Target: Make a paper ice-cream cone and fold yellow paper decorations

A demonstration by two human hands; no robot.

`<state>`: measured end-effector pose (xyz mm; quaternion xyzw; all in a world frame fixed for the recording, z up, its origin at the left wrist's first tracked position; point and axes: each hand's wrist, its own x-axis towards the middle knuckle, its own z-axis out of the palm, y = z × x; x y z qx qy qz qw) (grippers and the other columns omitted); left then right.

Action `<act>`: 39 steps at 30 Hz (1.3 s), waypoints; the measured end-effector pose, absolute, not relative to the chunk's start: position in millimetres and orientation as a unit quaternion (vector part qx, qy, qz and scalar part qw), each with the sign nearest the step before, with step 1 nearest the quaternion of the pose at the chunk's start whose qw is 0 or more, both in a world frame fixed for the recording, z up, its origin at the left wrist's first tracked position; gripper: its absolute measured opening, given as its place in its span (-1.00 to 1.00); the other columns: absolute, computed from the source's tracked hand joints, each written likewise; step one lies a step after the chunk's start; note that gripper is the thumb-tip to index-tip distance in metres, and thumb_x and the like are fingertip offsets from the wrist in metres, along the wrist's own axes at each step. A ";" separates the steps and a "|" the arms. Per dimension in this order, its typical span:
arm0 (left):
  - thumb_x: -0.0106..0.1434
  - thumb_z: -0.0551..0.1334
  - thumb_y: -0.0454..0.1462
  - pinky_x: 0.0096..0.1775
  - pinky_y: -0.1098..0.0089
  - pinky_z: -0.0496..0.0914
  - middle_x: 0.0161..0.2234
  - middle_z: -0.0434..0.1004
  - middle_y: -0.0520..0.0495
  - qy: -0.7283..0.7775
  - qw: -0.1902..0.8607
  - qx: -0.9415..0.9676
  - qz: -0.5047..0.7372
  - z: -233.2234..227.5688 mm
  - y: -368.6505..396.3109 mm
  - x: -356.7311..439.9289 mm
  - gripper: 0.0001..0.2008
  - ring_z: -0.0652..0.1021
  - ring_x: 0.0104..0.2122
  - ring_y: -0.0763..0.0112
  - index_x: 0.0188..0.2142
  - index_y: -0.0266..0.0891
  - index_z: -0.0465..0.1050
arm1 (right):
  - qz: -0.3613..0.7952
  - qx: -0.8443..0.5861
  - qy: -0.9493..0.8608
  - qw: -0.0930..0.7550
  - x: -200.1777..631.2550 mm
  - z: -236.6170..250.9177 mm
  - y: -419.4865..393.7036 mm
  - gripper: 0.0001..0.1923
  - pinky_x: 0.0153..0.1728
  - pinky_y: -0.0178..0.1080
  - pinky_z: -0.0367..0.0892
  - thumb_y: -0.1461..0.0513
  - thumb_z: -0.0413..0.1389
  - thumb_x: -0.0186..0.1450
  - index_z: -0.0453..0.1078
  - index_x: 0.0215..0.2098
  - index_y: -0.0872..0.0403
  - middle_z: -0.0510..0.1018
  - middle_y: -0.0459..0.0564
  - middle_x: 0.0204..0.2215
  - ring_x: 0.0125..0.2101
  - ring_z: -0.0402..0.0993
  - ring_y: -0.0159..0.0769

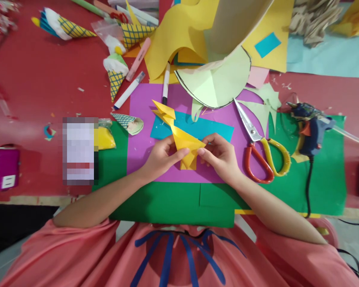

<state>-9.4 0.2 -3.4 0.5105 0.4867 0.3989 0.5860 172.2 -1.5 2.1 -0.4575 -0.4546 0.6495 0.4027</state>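
Over purple paper sheet (139,153), folded yellow paper (186,142) is being pinched by left hand (160,157), right hand (223,157); likely light, creasable; edges best.

Folded yellow paper (186,142), flared top, over purple sheet (138,153).

The folded yellow paper piece (188,144) is smooth, matt and creased; the purple rectangular sheet (143,159) is flat, matt paper. The large scissors (252,131) combine shiny metal blades with plastic-looking red and yellow handles. The crumpled light-brown paper (312,22) appears rough; the red tabletop (32,99), smooth and faintly glossy; the pink garment (77,247), soft matt cloth.
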 end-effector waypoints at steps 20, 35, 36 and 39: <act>0.14 0.35 -0.06 -0.53 0.50 0.47 -0.43 0.59 -0.02 0.490 0.617 0.486 0.378 0.4 -1.4 -7.9 -0.67 0.54 -0.55 0.49 -0.29 -0.28 0.46 | 0.569 -0.477 -0.548 0.385 171.3 -7.0 -3.8 -0.74 -0.41 -0.31 0.28 0.05 0.15 0.31 0.40 -0.37 0.07 0.50 -0.07 -0.42 -0.43 0.38 -0.41; 0.11 0.38 -0.08 -0.61 0.50 0.43 -0.50 0.54 0.03 0.496 0.624 0.470 0.378 0.7 -2.0 -7.9 -0.69 0.50 -0.61 0.50 -0.31 -0.27 0.46 | 0.576 -0.466 -0.554 0.379 171.9 -6.9 -3.7 -0.76 -0.40 -0.31 0.26 0.08 0.12 0.34 0.40 -0.37 0.08 0.49 -0.08 -0.44 -0.43 0.37 -0.42; 0.10 0.38 -0.08 -0.61 0.50 0.42 -0.50 0.54 0.03 0.496 0.625 0.468 0.379 0.7 -2.1 -7.9 -0.69 0.50 -0.61 0.50 -0.31 -0.26 0.46 | 0.577 -0.466 -0.553 0.379 172.0 -6.9 -3.7 -0.76 -0.40 -0.31 0.26 0.08 0.12 0.34 0.41 -0.37 0.08 0.49 -0.08 -0.44 -0.43 0.37 -0.42; 0.10 0.38 -0.09 -0.60 0.50 0.43 -0.50 0.54 0.03 0.499 0.622 0.469 0.380 -0.2 -2.4 -8.1 -0.69 0.50 -0.61 0.50 -0.31 -0.26 0.45 | 0.582 -0.467 -0.548 0.378 172.0 -6.7 -4.0 -0.75 -0.42 -0.32 0.25 0.06 0.13 0.33 0.41 -0.37 0.07 0.48 -0.08 -0.44 -0.43 0.37 -0.41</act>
